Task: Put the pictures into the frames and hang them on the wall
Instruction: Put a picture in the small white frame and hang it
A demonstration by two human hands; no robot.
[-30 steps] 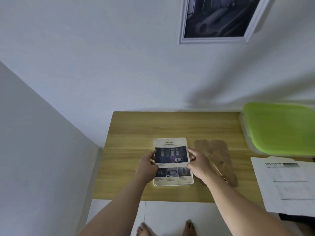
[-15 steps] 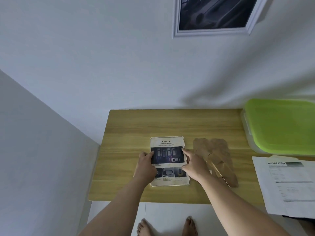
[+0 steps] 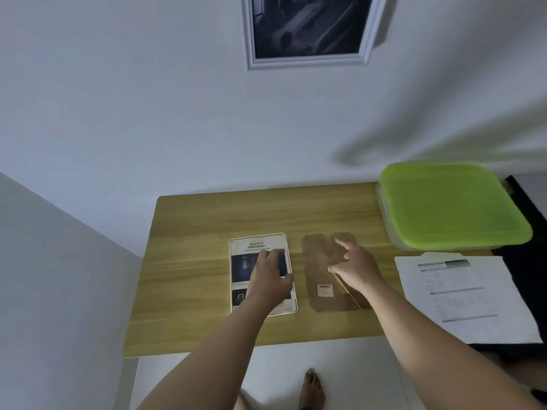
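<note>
A white picture frame with a "SAFETY" print [image 3: 257, 243] lies flat on the wooden table [image 3: 207, 220]. My left hand [image 3: 270, 278] rests flat on the print, fingers spread. Right beside the frame lies its brown backing board [image 3: 321, 281], with a small white label on it. My right hand [image 3: 353, 266] hovers over or touches the board, fingers apart and curled; nothing is gripped that I can see. A second white-framed dark picture [image 3: 307, 28] hangs on the wall above the table.
A clear box with a green lid [image 3: 450, 205] stands at the table's back right. A "SPECIFICATION" sheet [image 3: 461, 294] lies at the right, partly over the table's edge. A wall corner runs close on the left. My bare foot [image 3: 312, 390] shows below the table.
My right hand has left the frame's right edge and moved right over the brown backing board. My left hand has slid from the frame's left edge onto the print.
</note>
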